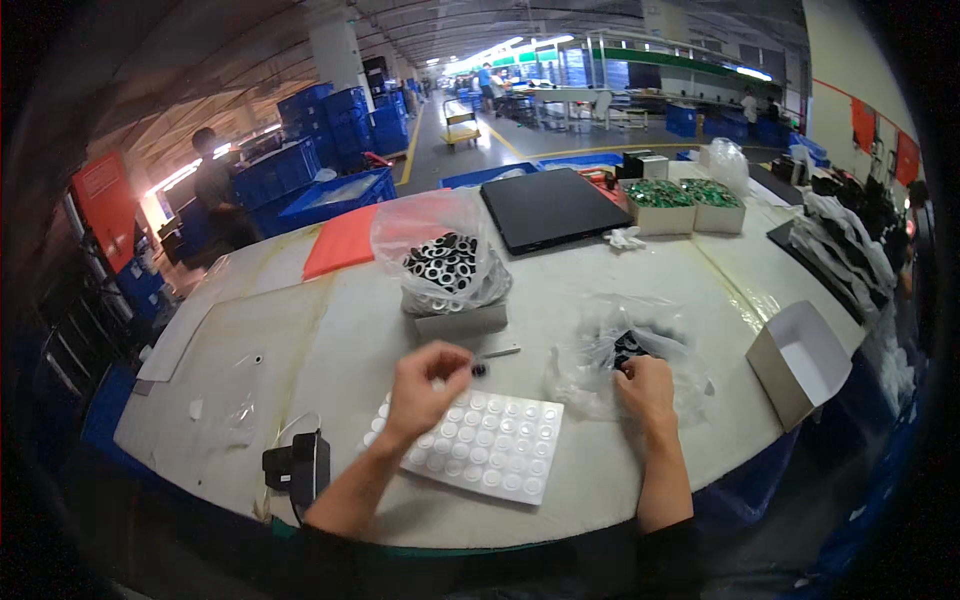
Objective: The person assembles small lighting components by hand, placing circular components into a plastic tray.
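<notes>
My left hand (425,392) is above a white sheet (535,490) covered with rows of round white pieces. Its thumb and fingers are closed, slightly blurred, with a small black round part (480,370) at their tips. My right hand (648,390) reaches into a crumpled clear plastic bag (590,375) of small black parts (628,347). Its fingers are pinched together at those parts; what lies between them is hidden. Beyond my left hand, a clear bag full of black-and-silver rings (442,262) sits in a low box (465,320). A thin metallic strip (500,351) lies in front of the box.
An open cardboard box (800,365) stands at right; a black device (298,466) is at the near left. Farther back are a red sheet (340,240), a black flat panel (553,208) and boxes of green circuit boards (660,194). Another person (215,190) stands at far left.
</notes>
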{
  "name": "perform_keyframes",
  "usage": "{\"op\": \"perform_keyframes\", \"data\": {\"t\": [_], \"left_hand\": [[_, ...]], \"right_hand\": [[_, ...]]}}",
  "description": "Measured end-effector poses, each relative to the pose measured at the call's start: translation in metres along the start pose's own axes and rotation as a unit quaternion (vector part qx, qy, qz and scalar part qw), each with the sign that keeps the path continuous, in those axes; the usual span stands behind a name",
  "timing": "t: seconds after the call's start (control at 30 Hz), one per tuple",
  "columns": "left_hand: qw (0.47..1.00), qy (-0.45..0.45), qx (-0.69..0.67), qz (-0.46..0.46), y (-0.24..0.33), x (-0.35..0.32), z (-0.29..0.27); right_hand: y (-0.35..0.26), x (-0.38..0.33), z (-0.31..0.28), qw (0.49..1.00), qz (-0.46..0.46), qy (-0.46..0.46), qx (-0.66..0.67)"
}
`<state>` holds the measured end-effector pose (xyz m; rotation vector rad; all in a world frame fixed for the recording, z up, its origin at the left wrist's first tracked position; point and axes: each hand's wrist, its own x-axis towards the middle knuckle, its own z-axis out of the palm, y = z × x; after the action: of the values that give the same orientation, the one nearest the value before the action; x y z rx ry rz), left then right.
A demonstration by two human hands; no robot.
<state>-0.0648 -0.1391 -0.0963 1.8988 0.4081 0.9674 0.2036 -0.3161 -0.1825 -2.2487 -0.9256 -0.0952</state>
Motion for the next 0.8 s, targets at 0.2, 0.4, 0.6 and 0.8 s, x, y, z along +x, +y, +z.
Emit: {"op": "perform_keyframes", "data": {"t": [0.2,0.4,0.6,0.8], "left_hand": [[0.931,-0.018,0.364,0.024,0.009,0.15,-0.053],[0.855,0.183,0.483,0.049,-0.017,0.198,-0.054],[0.922,0.035,0.372,0.099,0.019,0.075,-0.064],[0.903,-0.12,0.402,-0.086,-0.04,-0.049,-0.09]], "right_hand": [[-0.028,-0.003,0.003,0.999,0.037,0.037,0.003],[-0.009,0.001,0.012,0.996,-0.012,0.066,0.057],[-0.019,0.001,-0.01,0.962,-0.058,0.158,0.214],[-0.064,-0.02,0.005,0.907,-0.164,0.088,0.378]]}}
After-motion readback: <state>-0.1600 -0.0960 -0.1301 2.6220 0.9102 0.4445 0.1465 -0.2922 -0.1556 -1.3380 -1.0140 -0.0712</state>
